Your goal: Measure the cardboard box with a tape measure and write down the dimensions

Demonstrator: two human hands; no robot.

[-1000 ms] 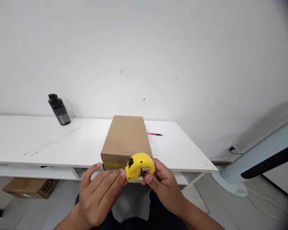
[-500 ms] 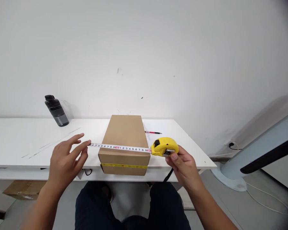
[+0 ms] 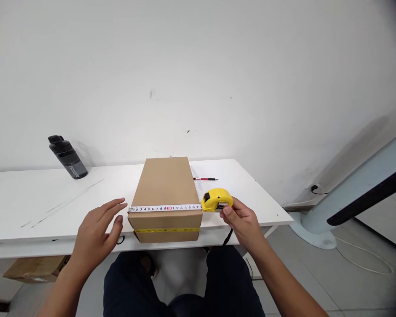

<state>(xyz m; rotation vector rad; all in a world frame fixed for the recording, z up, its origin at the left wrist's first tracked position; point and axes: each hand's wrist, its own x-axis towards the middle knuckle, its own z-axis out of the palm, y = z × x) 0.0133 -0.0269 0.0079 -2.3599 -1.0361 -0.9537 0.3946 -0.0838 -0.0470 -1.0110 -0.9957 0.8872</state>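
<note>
Tape measure (image 3: 218,200): yellow case, grasped by the fingers of the right hand (image 3: 243,220), just right of the carton (image 3: 166,185). Its mouth points left toward the left fingers. The blade (image 3: 181,208) is drawn out across the carton top along the near edge, its long axis running left to right. The left hand (image 3: 97,233) has its fingers released and spread, just beside the blade's free end.

The carton, between both sets of fingers, has its long axis pointing away from the person; its near end reaches the front edge of the counter (image 3: 247,193). Room for moving extends left of the left fingers.

Blade numerals are legible, with 10 in red. A pen (image 3: 206,179) lies beyond the right fingers. A dark bottle (image 3: 68,157) stands beyond the left fingers, its pale lettering not surely legible
</note>
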